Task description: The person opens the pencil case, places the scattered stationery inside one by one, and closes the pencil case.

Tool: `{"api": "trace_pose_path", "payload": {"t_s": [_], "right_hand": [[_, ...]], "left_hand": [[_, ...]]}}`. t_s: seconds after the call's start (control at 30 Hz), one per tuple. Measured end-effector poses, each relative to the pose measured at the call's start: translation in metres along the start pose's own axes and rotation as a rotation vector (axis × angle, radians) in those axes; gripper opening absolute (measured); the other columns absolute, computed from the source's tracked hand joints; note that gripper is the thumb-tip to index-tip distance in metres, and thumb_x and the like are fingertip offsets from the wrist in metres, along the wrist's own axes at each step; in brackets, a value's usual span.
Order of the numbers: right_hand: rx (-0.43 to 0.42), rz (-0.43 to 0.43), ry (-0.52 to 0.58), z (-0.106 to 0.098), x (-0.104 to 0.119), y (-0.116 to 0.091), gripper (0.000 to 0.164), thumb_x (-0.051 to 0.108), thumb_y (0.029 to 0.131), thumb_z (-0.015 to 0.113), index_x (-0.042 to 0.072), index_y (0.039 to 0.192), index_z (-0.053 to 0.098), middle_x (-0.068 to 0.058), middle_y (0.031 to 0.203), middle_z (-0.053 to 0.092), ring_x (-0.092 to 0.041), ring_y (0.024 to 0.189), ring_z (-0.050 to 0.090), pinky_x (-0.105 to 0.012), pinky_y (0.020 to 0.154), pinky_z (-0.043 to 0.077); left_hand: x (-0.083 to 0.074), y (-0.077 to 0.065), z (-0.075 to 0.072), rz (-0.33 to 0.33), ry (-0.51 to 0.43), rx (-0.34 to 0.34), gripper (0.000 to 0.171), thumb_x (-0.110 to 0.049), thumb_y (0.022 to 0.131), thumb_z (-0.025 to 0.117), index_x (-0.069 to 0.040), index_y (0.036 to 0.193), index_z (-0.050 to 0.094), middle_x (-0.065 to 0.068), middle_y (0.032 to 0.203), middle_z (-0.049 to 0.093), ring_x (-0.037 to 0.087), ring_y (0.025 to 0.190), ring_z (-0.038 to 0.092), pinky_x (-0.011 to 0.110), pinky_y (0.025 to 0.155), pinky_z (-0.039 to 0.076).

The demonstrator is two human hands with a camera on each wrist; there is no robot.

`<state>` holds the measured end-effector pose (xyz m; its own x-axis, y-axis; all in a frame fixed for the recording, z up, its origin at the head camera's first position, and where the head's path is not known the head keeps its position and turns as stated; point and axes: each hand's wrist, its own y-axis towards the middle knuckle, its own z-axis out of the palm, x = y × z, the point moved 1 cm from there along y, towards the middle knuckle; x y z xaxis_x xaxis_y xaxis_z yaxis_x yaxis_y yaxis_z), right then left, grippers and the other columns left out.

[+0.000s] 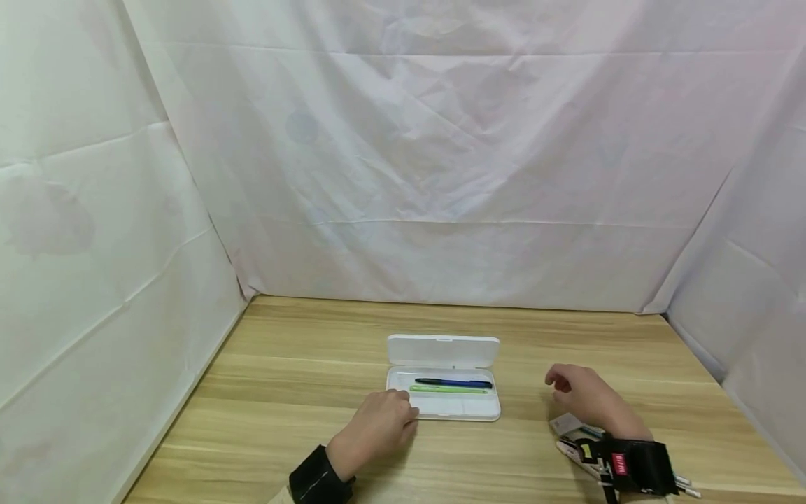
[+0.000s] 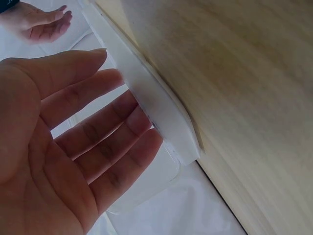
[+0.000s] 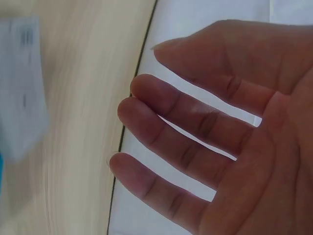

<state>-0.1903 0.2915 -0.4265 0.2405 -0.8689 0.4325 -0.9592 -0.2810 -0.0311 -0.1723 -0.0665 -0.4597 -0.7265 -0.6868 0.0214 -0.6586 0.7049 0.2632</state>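
Observation:
A white pencil case lies on the table with its lid raised at the back. Inside it are a dark blue pen and a light green pen-like stick. My left hand is at the case's near left corner. In the left wrist view, its relaxed fingers touch the white side wall, with the thumb beside them. My right hand, fingers loosely bent and holding nothing, hovers right of the case. In the right wrist view its fingers are spread apart.
Below my right hand lies a small white block with printing, next to several items partly hidden by the wrist. Thin white sticks poke out beyond the wristband. White cloth hangs around the wooden table.

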Motion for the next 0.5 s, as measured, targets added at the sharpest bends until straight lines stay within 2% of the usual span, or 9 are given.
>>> {"api": "trace_pose_path", "payload": {"t_s": [0.17, 0.5], "right_hand": [[0.0, 0.043, 0.002, -0.01, -0.021, -0.01, 0.017, -0.002, 0.083, 0.064, 0.002, 0.099, 0.065, -0.003, 0.088, 0.062, -0.017, 0.081, 0.056, -0.037, 0.069, 0.048], [0.121, 0.188, 0.056, -0.018, -0.062, -0.026, 0.018, 0.0, 0.079, 0.067, 0.0, 0.097, 0.063, -0.007, 0.089, 0.063, -0.022, 0.083, 0.058, -0.038, 0.069, 0.048]], "left_hand": [[0.0, 0.0, -0.001, -0.005, 0.003, 0.004, 0.013, -0.018, 0.086, 0.073, -0.018, 0.072, 0.071, -0.006, 0.067, 0.057, 0.007, 0.06, 0.054, 0.021, 0.051, 0.039], [-0.002, 0.0, -0.002, -0.013, -0.012, 0.017, 0.012, -0.018, 0.086, 0.072, -0.017, 0.075, 0.073, -0.006, 0.068, 0.058, 0.007, 0.061, 0.054, 0.022, 0.051, 0.04]]}}
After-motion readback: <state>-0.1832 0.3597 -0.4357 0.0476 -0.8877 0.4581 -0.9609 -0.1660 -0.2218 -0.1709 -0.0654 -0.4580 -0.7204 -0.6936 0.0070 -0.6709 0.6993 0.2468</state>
